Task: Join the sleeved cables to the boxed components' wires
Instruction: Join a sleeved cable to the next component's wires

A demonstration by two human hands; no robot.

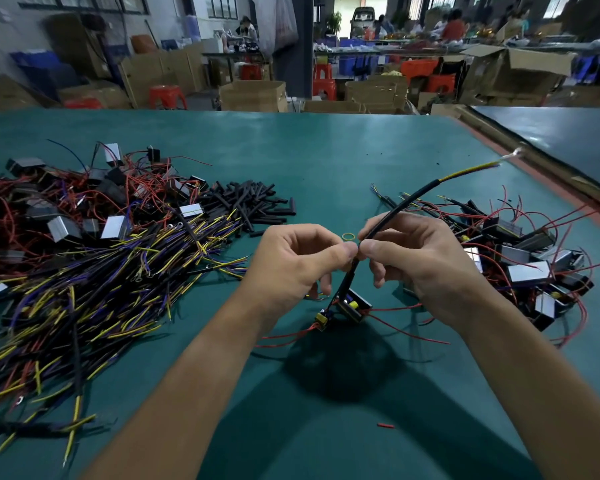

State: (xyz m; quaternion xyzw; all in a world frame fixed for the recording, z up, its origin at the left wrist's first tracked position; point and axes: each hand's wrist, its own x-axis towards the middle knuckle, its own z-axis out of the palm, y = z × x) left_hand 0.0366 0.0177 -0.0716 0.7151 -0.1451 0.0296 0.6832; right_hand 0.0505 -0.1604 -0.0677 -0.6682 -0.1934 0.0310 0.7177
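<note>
My left hand [291, 261] and my right hand [409, 254] meet over the middle of the green table [326, 150], thumb and forefinger of each pinching at one spot on a black sleeved cable [413, 199]. The cable runs up and to the right to a yellow wire with a bare metal end. Below the pinch a black sleeve leads down to a small boxed component [352, 306] lying on the table, with thin red wires trailing from it.
A big heap of sleeved yellow and purple cables [101, 289] lies at the left, with boxed components [63, 202] behind it. A pile of black sleeve pieces [253, 202] sits beyond. More boxed components [527, 268] lie at the right. A yellow rubber band [349, 236] lies between my hands.
</note>
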